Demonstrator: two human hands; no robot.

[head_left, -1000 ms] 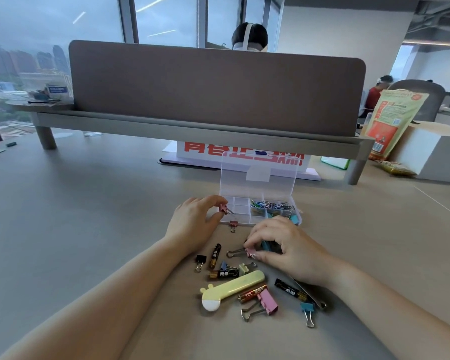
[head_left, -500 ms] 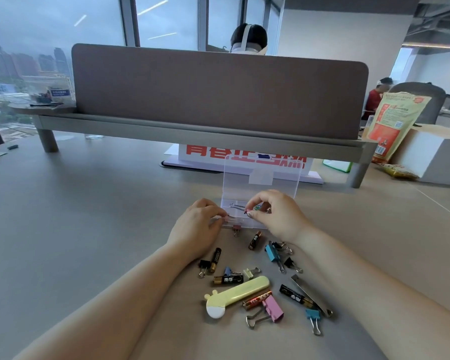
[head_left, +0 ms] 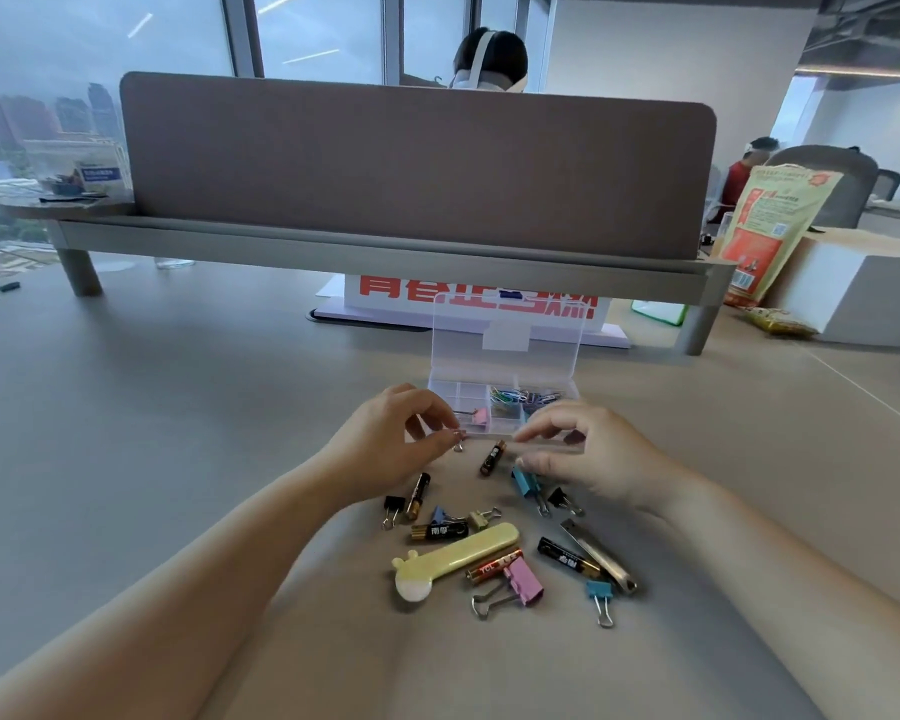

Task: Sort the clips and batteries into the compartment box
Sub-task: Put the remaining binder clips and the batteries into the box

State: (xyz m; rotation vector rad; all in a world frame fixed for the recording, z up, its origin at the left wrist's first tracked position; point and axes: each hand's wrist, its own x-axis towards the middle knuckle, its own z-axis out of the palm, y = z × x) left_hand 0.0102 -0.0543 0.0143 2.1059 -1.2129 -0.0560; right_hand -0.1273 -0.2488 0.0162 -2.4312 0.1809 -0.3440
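Observation:
The clear compartment box [head_left: 567,391] stands open, its lid upright. Coloured paper clips [head_left: 523,398] fill a right compartment, and a pink binder clip [head_left: 481,416] lies in a front one. My left hand [head_left: 391,444] pinches a small clip [head_left: 458,445] at the box's front edge. My right hand [head_left: 593,454] hovers loosely curled and holds nothing, its index fingertip at the box's front rim. Between my arms lie several batteries, one [head_left: 492,458] near the box, and several binder clips, among them a blue one [head_left: 525,484] and a large pink one [head_left: 523,582].
A yellow giraffe-shaped case [head_left: 453,561] and a metal nail clipper [head_left: 598,556] lie among the loose items. A raised shelf with a brown divider panel [head_left: 417,163] crosses the desk behind the box. An orange bag [head_left: 770,226] and a white box stand at the right.
My right hand carried a pink binder clip from the table to the box, left it there and drew back. My left hand stayed at the box's front left corner.

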